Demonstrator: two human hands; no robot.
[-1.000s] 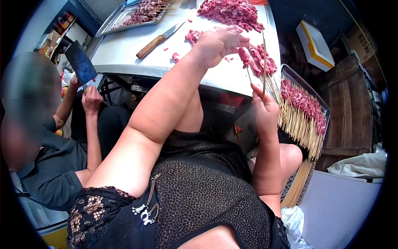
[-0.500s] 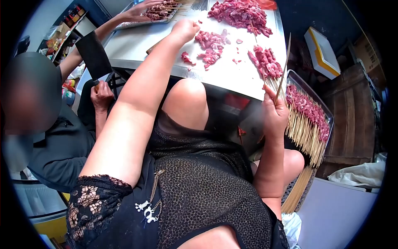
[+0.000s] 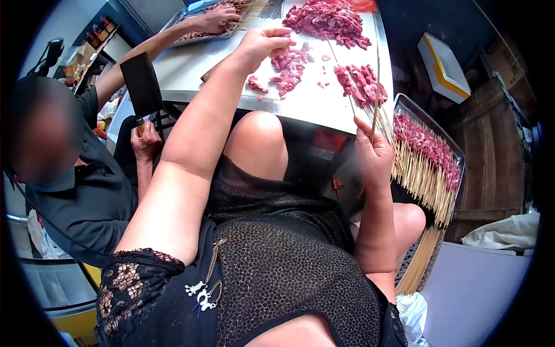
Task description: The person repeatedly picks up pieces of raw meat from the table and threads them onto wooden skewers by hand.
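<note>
My left hand point(image 3: 263, 48) is over the white tabletop, its thumb and fingers stretched out beside a small heap of cut raw meat point(image 3: 289, 70). Nothing shows clearly between the fingertips. At the table's near right edge, my right hand point(image 3: 374, 151) is closed around thin bamboo skewers point(image 3: 377, 95); one points up, another slants toward the upper left. Just beyond it lie several meat-loaded skewers point(image 3: 361, 84) with their sticks toward me. A larger pile of cut meat point(image 3: 326, 22) sits at the back of the white table point(image 3: 324, 110).
On the left, another person's hand point(image 3: 147, 140) grips a cleaver point(image 3: 140, 84); their other hand point(image 3: 218, 18) is at a tray of skewers point(image 3: 196, 36). To my right stands a metal tray point(image 3: 459, 153) of meat skewers. A bundle of bare sticks point(image 3: 419, 263) lies below.
My left hand has moved slightly rightward, its fingers going from curled to stretched out. My right hand still holds skewers. The other person's far hand has moved right over their tray.
</note>
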